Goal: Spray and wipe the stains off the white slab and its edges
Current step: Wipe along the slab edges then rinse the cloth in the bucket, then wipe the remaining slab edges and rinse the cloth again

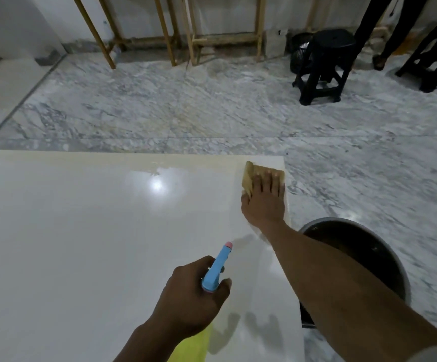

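The white slab [68, 231] fills the near left of the scene, lying flat over a grey-veined marble floor [160, 105], its glossy face throwing back a round spot of light [156, 185] near the far edge, where a wet, yellowish band runs along it. Beyond the floor, wooden frames [180, 35] lean against the far wall. Towards the near edge of the slab, right of its middle, the left hand [193, 291] is wrapped round the neck of a spray bottle [216, 270], fingers curled under the blue head, thumb along the side. The pink nozzle tip points towards the far right corner, and the bottle's yellow body shows below the wrist. At that far right corner the right hand [264, 199] lies flat, fingers straight and together, pressing a tan cloth [254, 172] onto the slab. The cloth reaches right up to the right edge and its left side curls up a little. The bare right forearm stretches back across that edge. Just beside the right edge, on the floor, sits a round grey basin [392, 259] with a dark inside, partly hidden by the forearm. Far off to the right stand a black stool [324, 64], someone's legs [368, 22] in dark trousers, and a second stool [436, 56].
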`<action>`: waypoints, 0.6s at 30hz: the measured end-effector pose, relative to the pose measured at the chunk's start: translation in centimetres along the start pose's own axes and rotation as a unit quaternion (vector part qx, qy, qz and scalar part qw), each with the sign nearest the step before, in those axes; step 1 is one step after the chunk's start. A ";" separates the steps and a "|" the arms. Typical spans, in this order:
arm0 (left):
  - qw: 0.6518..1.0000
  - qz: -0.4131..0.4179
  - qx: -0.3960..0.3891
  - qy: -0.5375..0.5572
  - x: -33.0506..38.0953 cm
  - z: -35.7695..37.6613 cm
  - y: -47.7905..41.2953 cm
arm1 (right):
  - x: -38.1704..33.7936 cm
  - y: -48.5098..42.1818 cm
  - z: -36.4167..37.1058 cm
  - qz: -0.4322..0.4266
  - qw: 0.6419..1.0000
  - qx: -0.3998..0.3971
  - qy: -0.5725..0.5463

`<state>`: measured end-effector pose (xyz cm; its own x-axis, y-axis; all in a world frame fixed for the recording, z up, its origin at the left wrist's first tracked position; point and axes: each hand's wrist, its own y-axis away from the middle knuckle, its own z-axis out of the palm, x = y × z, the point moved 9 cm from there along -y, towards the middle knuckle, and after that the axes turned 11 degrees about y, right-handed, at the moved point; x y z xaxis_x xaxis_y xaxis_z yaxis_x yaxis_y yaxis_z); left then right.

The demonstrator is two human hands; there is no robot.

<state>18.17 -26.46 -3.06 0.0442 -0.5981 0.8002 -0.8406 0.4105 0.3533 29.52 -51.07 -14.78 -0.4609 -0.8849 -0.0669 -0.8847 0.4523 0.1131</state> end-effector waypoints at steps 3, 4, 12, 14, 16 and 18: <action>1.000 0.014 -0.006 -0.023 -0.3 -0.6 2.0 | 0.2 5.8 0.5 -0.011 1.000 -0.008 0.020; 0.999 0.018 -0.004 -0.030 -0.5 -1.0 2.7 | 0.3 7.9 0.6 -0.013 1.000 -0.008 0.026; 0.998 0.037 0.019 -0.052 -4.8 -2.3 14.4 | 0.2 31.4 3.3 -0.019 0.999 -0.006 0.037; 0.998 0.033 0.008 -0.059 -6.6 -1.7 18.4 | -0.1 38.2 4.1 -0.016 1.000 -0.006 0.020; 0.997 0.034 -0.011 -0.062 -8.3 -0.9 22.1 | -0.5 44.6 5.0 -0.016 1.000 -0.015 0.011; 0.997 0.030 -0.029 -0.058 -9.9 -0.3 25.6 | -0.8 50.1 5.6 -0.018 1.000 -0.012 0.001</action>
<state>-3.59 -9.83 -1.83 -0.0709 -0.6452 0.7607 -0.8074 0.4849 0.3361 -14.85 -27.10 -14.64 -0.4290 -0.9007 -0.0686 -0.8986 0.4179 0.1337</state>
